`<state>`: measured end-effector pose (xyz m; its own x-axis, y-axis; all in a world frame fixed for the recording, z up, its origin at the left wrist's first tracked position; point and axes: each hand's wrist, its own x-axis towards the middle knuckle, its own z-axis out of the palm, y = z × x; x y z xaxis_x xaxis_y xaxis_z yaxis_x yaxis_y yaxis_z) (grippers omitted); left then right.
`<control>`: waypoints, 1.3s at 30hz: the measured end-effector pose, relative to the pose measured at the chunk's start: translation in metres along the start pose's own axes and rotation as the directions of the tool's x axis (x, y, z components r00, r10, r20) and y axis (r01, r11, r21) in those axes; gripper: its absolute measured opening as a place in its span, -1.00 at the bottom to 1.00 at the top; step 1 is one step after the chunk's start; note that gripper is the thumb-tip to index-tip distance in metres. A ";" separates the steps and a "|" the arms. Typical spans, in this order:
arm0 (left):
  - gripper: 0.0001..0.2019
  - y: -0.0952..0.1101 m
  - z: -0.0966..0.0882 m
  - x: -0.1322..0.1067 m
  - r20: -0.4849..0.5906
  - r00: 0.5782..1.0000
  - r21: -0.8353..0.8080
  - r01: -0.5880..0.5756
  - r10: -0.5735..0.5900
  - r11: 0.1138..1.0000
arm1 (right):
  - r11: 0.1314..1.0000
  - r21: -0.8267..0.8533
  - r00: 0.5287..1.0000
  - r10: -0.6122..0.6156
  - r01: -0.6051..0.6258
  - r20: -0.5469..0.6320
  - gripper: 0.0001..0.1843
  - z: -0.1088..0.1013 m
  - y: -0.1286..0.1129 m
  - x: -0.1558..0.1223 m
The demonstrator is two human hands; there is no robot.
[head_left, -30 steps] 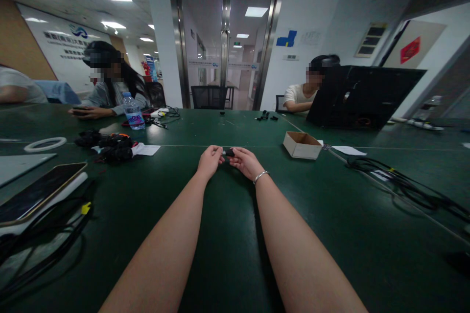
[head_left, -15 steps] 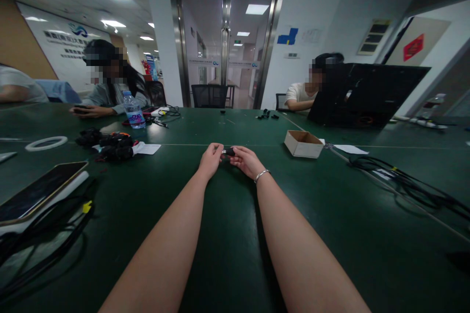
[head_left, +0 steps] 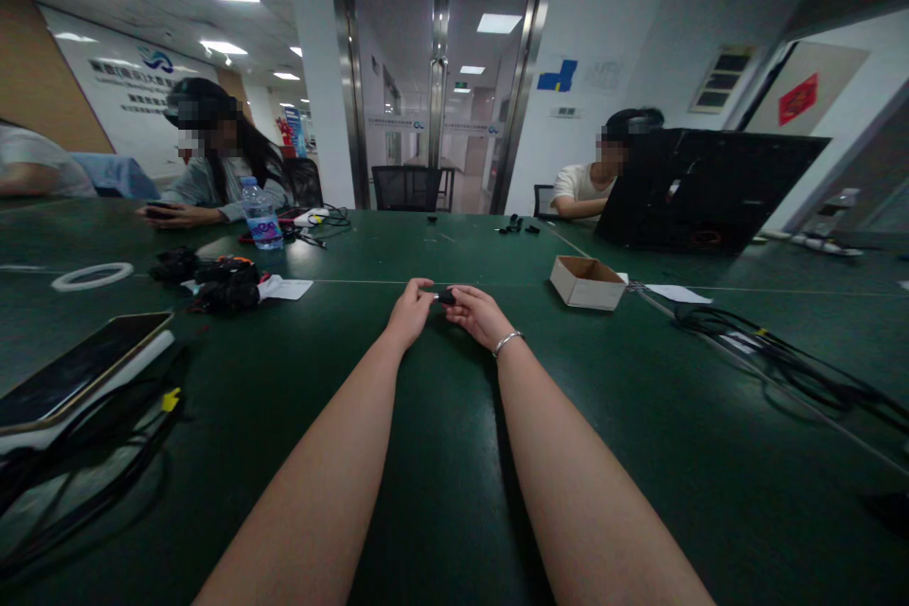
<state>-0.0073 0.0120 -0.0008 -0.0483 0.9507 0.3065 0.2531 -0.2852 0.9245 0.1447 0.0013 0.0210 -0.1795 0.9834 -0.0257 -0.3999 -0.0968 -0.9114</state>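
small black part (head_left: 446, 297) | dark, short, details too small to tell | held level between both hands' fingertips | just above green table

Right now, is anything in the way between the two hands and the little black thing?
No, nothing is in the way. The left hand and the right hand both pinch the little black thing with their fingertips, over the green table. The cardboard box sits off to the right, apart from them.
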 end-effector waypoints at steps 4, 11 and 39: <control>-0.75 0.002 -0.001 -0.001 0.044 0.999 0.011 0.025 -0.025 1.000 | 1.000 0.008 1.000 0.005 -0.005 0.012 -0.92 -0.001 0.001 0.001; -0.75 0.005 -0.001 -0.002 0.055 0.997 -0.029 0.047 -0.045 0.998 | 1.000 -0.002 1.000 0.008 -0.008 0.024 -0.89 0.000 0.000 0.000; -0.73 0.008 -0.001 -0.002 0.079 0.996 -0.051 0.051 -0.047 0.997 | 1.000 -0.010 1.000 0.012 -0.011 0.022 -0.90 -0.001 -0.001 0.000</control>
<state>-0.0064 0.0078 0.0063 0.0158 0.9697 0.2436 0.2004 -0.2418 0.9494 0.1458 0.0012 0.0214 -0.2036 0.9787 -0.0274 -0.3886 -0.1065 -0.9152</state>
